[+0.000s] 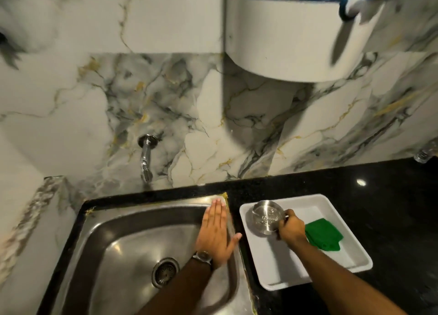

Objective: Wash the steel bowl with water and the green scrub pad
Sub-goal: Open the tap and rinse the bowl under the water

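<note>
A small steel bowl is tilted over the far left corner of a white tray, its open side facing me. My right hand grips its right rim. A folded green scrub pad lies in the tray just right of that hand. My left hand rests flat, fingers together, on the right rim of the steel sink, holding nothing. A watch sits on its wrist.
A chrome tap sticks out of the marble wall above the sink, with no water running. The sink drain lies near the basin's middle. Black counter surrounds the tray. A white and blue appliance hangs on the wall above.
</note>
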`<action>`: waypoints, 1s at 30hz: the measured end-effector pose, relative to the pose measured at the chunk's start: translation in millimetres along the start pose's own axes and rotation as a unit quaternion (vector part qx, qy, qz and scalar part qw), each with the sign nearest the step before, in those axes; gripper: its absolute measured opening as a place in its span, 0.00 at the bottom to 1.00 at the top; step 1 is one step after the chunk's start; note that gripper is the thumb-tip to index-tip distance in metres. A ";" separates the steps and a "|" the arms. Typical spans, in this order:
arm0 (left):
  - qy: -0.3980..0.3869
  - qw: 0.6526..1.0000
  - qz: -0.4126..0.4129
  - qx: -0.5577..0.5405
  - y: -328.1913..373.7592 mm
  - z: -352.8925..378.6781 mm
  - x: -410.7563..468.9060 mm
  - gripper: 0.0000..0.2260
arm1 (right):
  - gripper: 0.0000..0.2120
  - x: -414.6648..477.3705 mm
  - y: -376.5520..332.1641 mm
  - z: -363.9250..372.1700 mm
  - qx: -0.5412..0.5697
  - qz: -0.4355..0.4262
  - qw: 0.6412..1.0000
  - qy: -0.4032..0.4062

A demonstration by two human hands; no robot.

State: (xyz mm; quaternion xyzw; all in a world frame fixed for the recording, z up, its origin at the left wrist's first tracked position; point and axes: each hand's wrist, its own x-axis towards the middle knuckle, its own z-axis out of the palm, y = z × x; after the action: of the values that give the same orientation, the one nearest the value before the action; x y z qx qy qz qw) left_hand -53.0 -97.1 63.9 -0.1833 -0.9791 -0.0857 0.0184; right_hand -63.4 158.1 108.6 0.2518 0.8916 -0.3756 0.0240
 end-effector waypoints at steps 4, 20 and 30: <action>0.045 0.997 -0.043 0.044 -68.0 -73.3 5.7 0.44 | 0.08 -3.2 -63.0 -8.7 0.056 -0.038 0.998 0.006; 0.020 0.988 -0.141 0.059 -243.3 -180.4 22.4 0.41 | 0.09 -52.4 -227.8 127.1 0.019 -0.126 0.985 -0.117; -0.023 0.994 -0.098 0.039 -253.2 -172.7 56.7 0.40 | 0.07 -61.3 -259.5 190.3 0.012 -0.091 0.983 -0.160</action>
State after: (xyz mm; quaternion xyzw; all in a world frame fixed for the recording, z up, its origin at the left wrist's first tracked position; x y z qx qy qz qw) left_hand -196.8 -339.5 197.0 -0.0875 -0.9952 -0.0441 -0.0057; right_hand -159.0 -151.4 157.1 0.1068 0.8908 -0.4222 0.1295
